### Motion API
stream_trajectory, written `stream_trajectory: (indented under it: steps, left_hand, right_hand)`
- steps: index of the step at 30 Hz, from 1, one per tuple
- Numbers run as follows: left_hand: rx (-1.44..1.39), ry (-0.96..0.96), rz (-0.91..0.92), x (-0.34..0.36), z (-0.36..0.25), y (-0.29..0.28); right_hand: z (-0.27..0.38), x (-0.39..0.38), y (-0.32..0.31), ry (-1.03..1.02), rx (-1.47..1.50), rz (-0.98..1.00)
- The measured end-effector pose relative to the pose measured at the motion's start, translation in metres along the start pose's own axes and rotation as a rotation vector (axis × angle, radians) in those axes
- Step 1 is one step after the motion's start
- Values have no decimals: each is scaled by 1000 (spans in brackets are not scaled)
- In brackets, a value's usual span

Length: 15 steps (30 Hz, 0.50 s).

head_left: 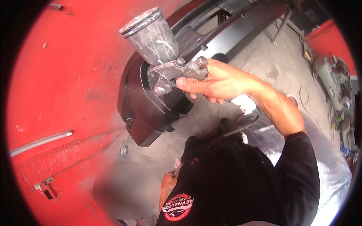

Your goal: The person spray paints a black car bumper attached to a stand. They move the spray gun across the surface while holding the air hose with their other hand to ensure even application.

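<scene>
My right hand (215, 83) is closed around the grip of a metal spray gun (175, 73), its thumb resting along the side. On top of the gun sits a tilted grey cup (152, 39), streaked with pale paint. Just beyond the gun is a black car bumper (149, 120), its curved corner toward me and its long side running off to the upper right. Low by my shirt, my left hand (168, 184) is bent around something thin; the shirt hides much of it, and I cannot make out what it holds. A white wad (245, 103) shows under my right wrist.
A red wall (75, 75) rises on the left, with a light tube (41, 143) on it. Clear plastic sheeting (332, 177) spreads at the lower right. Beyond it, a greenish tank (328, 83) and other equipment line the concrete floor (271, 67). A dark hose (241, 130) passes below my right forearm.
</scene>
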<state>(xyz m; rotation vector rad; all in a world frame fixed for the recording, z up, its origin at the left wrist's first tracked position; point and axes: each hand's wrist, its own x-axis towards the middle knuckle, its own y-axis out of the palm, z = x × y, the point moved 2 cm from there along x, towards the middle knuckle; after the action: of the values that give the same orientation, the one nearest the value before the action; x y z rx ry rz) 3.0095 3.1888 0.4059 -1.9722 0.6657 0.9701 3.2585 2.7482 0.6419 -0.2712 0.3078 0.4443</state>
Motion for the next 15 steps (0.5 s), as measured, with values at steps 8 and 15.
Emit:
stream_trajectory:
  steps: [8, 15]
  left_hand:
    - [-41, 47, 94, -2, 22, -39]
    - [-80, 89, 159, 10, 43, -67]
  right_hand:
    - [-56, -67, -8, 135, -10, -1179]
    - [-118, -139, 39, 311, 16, -1521]
